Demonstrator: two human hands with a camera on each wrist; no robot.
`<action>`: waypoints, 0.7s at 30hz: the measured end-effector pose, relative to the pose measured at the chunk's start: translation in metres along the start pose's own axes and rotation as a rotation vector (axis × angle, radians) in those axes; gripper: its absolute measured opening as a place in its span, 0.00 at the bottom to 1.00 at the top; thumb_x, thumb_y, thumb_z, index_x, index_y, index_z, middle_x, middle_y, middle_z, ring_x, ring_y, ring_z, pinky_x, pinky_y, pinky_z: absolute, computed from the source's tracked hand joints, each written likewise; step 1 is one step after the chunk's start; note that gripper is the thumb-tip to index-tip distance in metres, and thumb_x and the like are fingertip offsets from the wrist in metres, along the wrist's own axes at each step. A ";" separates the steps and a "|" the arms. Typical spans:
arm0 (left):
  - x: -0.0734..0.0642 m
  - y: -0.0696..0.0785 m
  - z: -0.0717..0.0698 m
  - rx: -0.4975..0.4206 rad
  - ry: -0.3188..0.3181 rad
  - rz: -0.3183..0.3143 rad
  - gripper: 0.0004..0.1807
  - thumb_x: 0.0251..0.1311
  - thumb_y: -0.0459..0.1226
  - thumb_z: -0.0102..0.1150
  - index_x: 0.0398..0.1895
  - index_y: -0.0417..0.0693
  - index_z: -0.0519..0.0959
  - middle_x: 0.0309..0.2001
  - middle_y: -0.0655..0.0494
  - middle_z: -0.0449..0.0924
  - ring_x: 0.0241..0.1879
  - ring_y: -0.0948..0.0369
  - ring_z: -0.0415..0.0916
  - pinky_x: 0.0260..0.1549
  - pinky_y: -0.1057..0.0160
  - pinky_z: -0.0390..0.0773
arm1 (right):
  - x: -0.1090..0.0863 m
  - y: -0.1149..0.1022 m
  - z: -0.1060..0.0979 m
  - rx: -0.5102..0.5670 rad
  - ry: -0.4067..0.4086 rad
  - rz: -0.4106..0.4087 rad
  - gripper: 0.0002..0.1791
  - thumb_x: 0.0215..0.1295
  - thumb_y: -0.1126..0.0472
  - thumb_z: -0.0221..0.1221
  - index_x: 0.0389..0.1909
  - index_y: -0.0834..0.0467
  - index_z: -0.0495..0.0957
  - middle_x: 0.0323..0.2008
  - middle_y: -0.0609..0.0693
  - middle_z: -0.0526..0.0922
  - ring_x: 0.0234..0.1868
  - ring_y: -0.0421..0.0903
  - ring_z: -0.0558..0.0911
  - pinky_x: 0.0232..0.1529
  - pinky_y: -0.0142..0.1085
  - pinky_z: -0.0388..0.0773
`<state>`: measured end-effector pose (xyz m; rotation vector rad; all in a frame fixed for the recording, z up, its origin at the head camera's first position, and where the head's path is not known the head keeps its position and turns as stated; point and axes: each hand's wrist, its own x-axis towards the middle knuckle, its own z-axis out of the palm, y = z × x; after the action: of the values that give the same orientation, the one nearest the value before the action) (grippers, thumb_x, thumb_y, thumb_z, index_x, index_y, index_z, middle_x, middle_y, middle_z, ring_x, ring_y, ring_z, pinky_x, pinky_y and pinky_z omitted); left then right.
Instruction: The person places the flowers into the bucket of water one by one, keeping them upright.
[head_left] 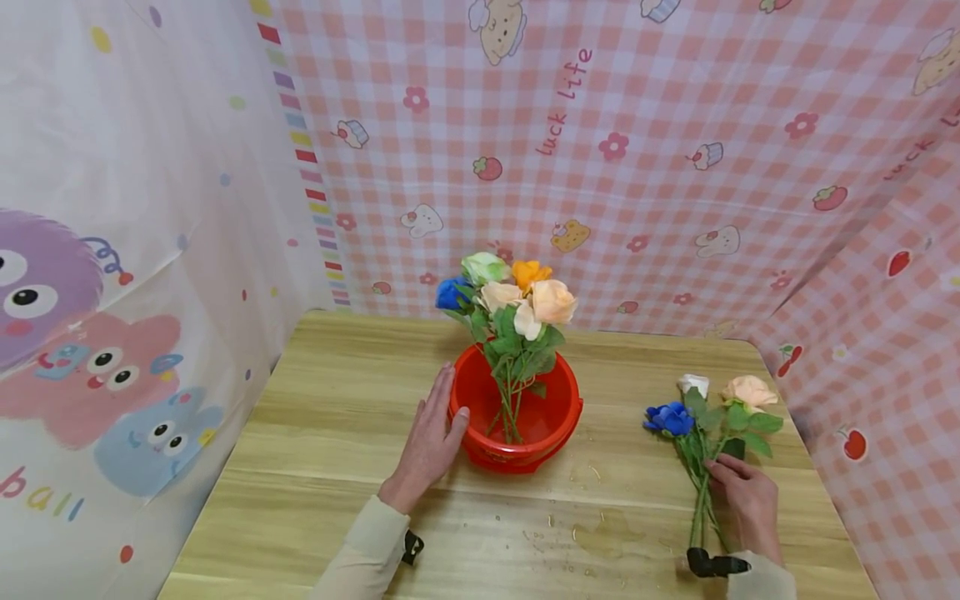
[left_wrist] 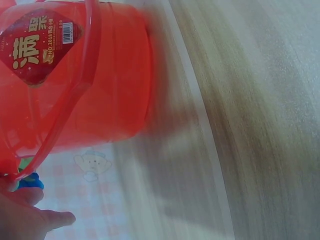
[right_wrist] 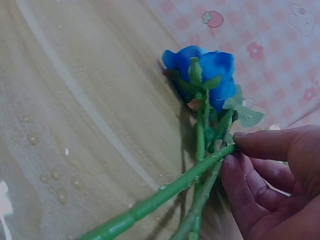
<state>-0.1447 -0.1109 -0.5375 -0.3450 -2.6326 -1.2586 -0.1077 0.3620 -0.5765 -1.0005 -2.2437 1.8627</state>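
Note:
My left hand (head_left: 432,437) lies with straight fingers against the left side of a red plastic bucket (head_left: 558,433). In the bucket stands a bunch of artificial roses (head_left: 517,304) in peach, orange, pale green, white and blue. On the right, my right hand (head_left: 750,497) pinches a green flower stem (right_wrist: 200,167) between thumb and forefinger. That stem crosses others lying on the table. Around it are a blue flower (head_left: 670,418), a white one (head_left: 693,383) and a peach rose (head_left: 748,392). The head of the pinched stem is hidden in the right wrist view.
The wooden table (head_left: 337,375) has a small puddle (head_left: 607,533) and scattered water drops in front of the bucket. Behind it hangs a pink checked cloth (head_left: 450,183), with a white patterned cloth (head_left: 187,167) at the left. A handle (left_wrist: 75,95) hangs across the bucket's side.

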 end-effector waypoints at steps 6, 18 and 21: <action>0.000 0.000 0.000 -0.005 0.006 0.005 0.36 0.77 0.42 0.48 0.83 0.43 0.52 0.83 0.49 0.50 0.80 0.47 0.51 0.72 0.29 0.52 | -0.004 -0.005 -0.007 0.121 0.001 0.041 0.14 0.67 0.67 0.67 0.30 0.42 0.86 0.23 0.32 0.84 0.26 0.32 0.85 0.32 0.25 0.83; 0.000 0.000 0.002 -0.005 0.012 0.010 0.36 0.77 0.42 0.48 0.84 0.43 0.52 0.83 0.50 0.50 0.80 0.48 0.51 0.71 0.29 0.53 | -0.015 -0.034 -0.007 0.332 0.057 0.055 0.19 0.66 0.72 0.65 0.27 0.42 0.86 0.26 0.39 0.84 0.27 0.34 0.86 0.32 0.26 0.84; 0.000 -0.001 0.002 -0.001 0.013 0.010 0.37 0.77 0.44 0.46 0.84 0.44 0.51 0.83 0.50 0.49 0.80 0.48 0.51 0.71 0.29 0.54 | -0.018 -0.040 -0.007 0.376 0.073 0.050 0.17 0.66 0.72 0.65 0.28 0.44 0.86 0.27 0.40 0.85 0.27 0.34 0.86 0.32 0.26 0.84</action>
<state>-0.1448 -0.1101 -0.5392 -0.3495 -2.6162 -1.2554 -0.1082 0.3566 -0.5321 -1.0421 -1.7495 2.1202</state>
